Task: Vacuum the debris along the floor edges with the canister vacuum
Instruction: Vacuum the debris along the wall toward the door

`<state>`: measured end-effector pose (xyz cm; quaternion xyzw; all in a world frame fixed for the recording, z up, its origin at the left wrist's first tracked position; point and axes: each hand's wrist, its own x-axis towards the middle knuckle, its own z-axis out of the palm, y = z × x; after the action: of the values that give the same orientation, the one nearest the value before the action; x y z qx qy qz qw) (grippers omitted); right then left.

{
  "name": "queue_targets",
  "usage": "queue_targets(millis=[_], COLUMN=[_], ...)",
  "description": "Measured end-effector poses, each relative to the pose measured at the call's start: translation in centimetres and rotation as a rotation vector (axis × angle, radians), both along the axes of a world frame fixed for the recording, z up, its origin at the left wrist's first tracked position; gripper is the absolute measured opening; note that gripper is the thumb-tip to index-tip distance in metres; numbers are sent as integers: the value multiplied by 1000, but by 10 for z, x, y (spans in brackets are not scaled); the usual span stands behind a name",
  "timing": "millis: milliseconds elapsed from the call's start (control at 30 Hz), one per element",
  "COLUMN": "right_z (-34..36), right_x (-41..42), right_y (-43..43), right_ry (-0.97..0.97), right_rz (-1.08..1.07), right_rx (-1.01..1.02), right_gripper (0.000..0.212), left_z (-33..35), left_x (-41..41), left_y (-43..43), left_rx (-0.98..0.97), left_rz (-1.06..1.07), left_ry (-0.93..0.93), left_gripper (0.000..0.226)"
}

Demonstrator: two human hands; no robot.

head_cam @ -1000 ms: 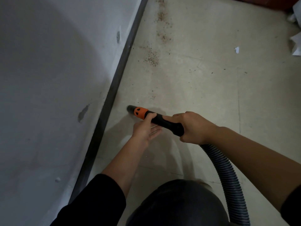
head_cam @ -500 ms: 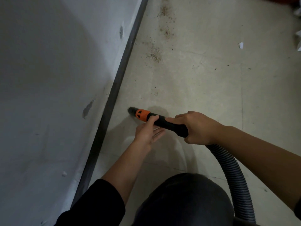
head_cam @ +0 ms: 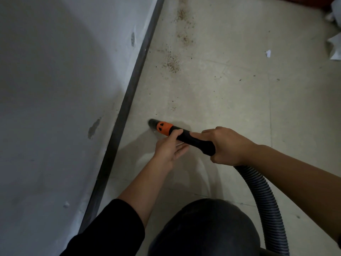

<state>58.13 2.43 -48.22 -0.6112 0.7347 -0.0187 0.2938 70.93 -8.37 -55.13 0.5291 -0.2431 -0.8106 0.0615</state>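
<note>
Pale tiled floor [head_cam: 230,100], scuffed and dim, meets a grey-white wall [head_cam: 55,71] to the left of both hands, with a dark baseboard [head_cam: 129,100] running diagonally along the join. Wall has a chipped patch [head_cam: 94,126] level with the left hand. Vacuum wand [head_cam: 195,141] lies low over the floor. Its black nozzle tip [head_cam: 153,123] and orange collar [head_cam: 164,128] stick out past the left hand toward the baseboard, tip near it but not touching; contact with the floor can't be told. Left hand [head_cam: 169,147] holds the wand just behind the collar, thumb over the top and fingers fairly straight underneath. Right hand [head_cam: 228,146] is wrapped tight around the rear of the wand, fingers closed on it. Ribbed dark hose [head_cam: 265,204] leaves behind the right hand and curves down toward the bottom edge. Brown debris [head_cam: 172,62] is scattered ahead of the hands, well beyond the nozzle, in patches running up along the baseboard side, with stray specks to the right. Small white paper scrap [head_cam: 268,53] sits far ahead of the right hand, and crumpled white stuff [head_cam: 335,48] is at the right edge. Black sleeve [head_cam: 110,228] covers the left upper arm. Below the hands is a dark rounded shape [head_cam: 203,228]; can't tell what it is.
</note>
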Motion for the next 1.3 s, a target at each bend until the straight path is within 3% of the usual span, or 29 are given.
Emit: queue_targets(millis=[767,1300], right_z=[7,1], right_x=[-34,-20], right_y=[33,5], right_ry=[97,75], right_rz=[-284,-195], right_rx=[64,49], right_gripper=[81,86], left_z=[4,3], left_x=[-77,-46], left_y=[14,-6], left_rx=[-53,-60], left_rz=[-203,-125], left_ry=[5,-4], left_gripper=[34,35])
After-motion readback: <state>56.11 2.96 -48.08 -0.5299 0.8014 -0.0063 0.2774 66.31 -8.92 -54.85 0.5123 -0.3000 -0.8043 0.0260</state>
